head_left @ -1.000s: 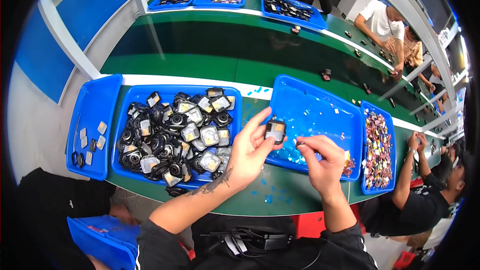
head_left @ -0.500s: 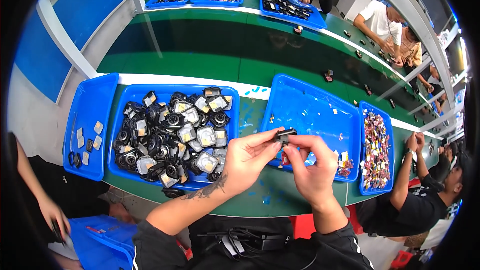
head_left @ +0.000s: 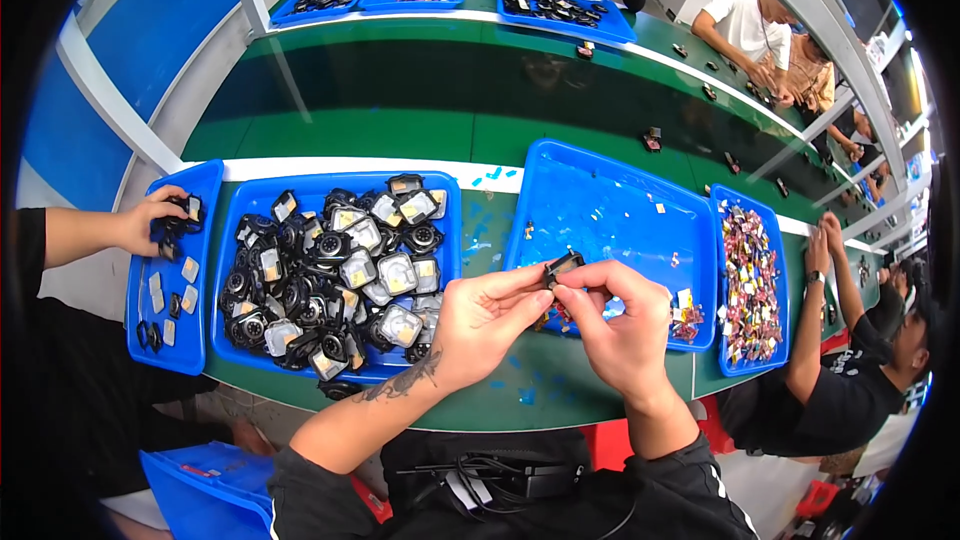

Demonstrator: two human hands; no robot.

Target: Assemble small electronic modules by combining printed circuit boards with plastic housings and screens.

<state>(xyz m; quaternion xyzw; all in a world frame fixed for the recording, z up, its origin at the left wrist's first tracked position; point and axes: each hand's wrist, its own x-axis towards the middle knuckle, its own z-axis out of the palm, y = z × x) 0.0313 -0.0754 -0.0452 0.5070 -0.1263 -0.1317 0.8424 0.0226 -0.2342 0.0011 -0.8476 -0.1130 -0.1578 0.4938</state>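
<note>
A small black watch case (head_left: pixel 563 266) is held up over the near edge of a blue tray (head_left: pixel 610 215), its open frame facing me. My left hand (head_left: pixel 480 320) pinches it from the left between thumb and fingertips. From the other side my right hand (head_left: pixel 630 330) is closed on it, thumb and forefinger at its lower right. Fingers cover part of the case. Below it, small red and yellow bits show partly behind my hands. Left of my forearm, a second blue tray (head_left: pixel 222 275) is heaped with black watch cases (head_left: pixel 330 260), some showing grey and yellowish inner faces.
A narrow tray of small wired electronic parts (head_left: pixel 750 285) stands at the right. On the far left, a co-worker's hand (head_left: pixel 155 223) holds black pieces over another blue tray (head_left: pixel 175 345). Beyond runs a green conveyor belt (head_left: pixel 400 90) with scattered pieces; other people work around it.
The watch case has been tilted in my fingers, so its open frame now shows. A co-worker's hand has come in over the far-left tray with black pieces. The view has shifted slightly.
</note>
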